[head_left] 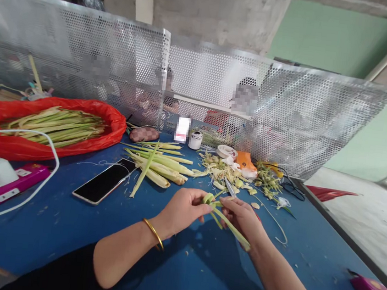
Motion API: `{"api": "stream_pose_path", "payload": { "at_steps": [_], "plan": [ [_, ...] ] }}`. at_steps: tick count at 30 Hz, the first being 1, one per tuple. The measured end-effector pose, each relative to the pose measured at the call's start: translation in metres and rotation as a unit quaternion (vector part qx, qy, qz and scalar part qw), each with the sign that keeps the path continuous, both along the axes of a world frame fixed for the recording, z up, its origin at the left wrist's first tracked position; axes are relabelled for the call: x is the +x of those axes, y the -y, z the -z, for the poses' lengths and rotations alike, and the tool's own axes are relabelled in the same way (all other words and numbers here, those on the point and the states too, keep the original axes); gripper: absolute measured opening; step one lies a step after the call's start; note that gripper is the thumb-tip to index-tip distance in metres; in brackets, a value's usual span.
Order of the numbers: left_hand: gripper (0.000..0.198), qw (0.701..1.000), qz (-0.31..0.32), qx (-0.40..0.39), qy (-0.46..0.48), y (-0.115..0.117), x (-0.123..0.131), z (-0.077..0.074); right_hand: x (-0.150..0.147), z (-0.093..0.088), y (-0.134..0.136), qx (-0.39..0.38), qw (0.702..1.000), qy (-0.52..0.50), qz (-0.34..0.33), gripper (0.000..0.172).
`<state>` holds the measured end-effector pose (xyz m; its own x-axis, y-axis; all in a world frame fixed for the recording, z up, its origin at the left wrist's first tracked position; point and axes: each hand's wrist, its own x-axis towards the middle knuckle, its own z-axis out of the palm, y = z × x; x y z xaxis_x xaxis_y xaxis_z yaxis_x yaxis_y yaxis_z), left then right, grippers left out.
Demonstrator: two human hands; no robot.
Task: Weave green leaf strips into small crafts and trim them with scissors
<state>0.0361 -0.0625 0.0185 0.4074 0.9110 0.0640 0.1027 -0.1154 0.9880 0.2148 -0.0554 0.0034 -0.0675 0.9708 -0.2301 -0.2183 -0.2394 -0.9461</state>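
My left hand (186, 209) pinches a folded piece of pale green leaf strips (208, 198) between thumb and fingers. Loose ends stick out from it, and one long strip (235, 230) runs down over my right wrist. My right hand (241, 214) is closed on the strips at the other side of the piece. A pointed metal blade, perhaps of scissors (229, 187), shows just beyond my right fingers; I cannot tell whether that hand touches it. Beyond my hands lies a pile of long green-yellow leaf stalks (160, 167) on the blue table (180, 273).
A phone (104, 184) lies left of the stalks. Farther left are a red bag (112, 129) full of strips and a purple power strip (9, 185) with a white cable. Leaf scraps (218, 168), a tape roll (226, 151) and an orange packet (246, 163) lie before the perforated metal screen (205, 68).
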Motion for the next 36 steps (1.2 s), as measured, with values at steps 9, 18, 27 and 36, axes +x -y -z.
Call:
{"api": "stream_pose_path", "payload": {
  "at_steps": [9,18,27,36],
  "plan": [
    [0.025,0.974,-0.101,-0.149,0.135,-0.005,-0.003,-0.008,-0.008,0.007,0.003,0.139,0.959,0.235,0.074,0.046],
    [0.021,0.976,-0.126,-0.152,0.087,-0.005,0.0,-0.002,-0.015,-0.005,0.024,0.41,0.859,0.278,0.132,0.01],
    [0.018,0.99,-0.104,-0.086,0.04,0.0,0.007,0.001,-0.02,-0.009,0.022,0.245,0.959,0.135,0.049,0.019],
    [0.014,0.99,-0.129,-0.057,0.02,-0.003,0.007,0.009,-0.018,-0.011,0.023,0.158,0.972,0.176,-0.002,0.025]
  ]
}}
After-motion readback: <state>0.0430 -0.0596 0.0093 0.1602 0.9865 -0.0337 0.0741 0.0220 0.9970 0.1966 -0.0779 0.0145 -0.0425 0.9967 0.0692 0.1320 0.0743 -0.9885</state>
